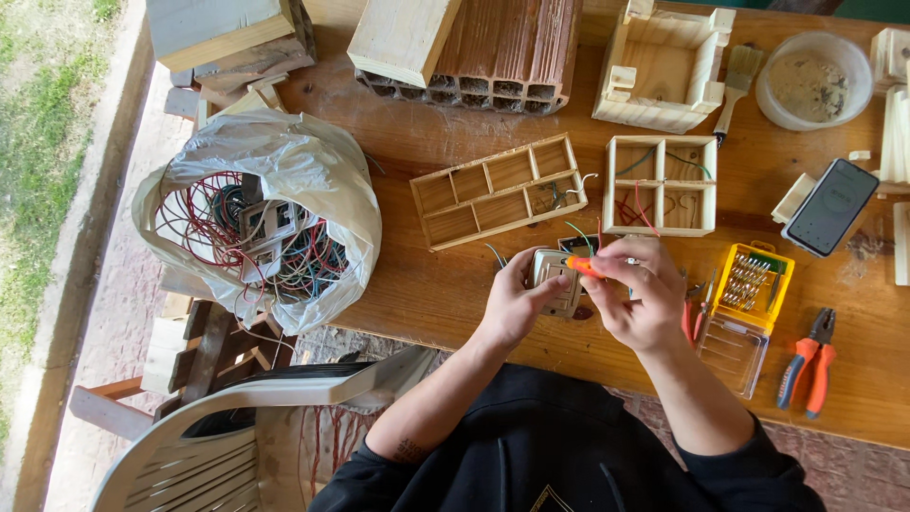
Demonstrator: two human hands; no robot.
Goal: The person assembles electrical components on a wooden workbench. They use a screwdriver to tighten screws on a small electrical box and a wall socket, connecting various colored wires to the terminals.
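My left hand (513, 303) grips a small beige wall switch (555, 275) from its left side, just above the wooden table's (427, 284) front edge. My right hand (640, 294) holds an orange-handled screwdriver (586, 266), its tip lying against the switch. Thin green wires trail from the switch toward the trays behind it. Both forearms come out of black sleeves at the bottom.
Two wooden divider trays (500, 190) (662, 185) lie behind my hands. To the right sit a yellow bit case (754, 283), orange pliers (809, 362) and a phone (832, 206). A white bag of wires and switches (261, 223) stands left; a brick (507, 52), brush and white chair (237, 427) are around.
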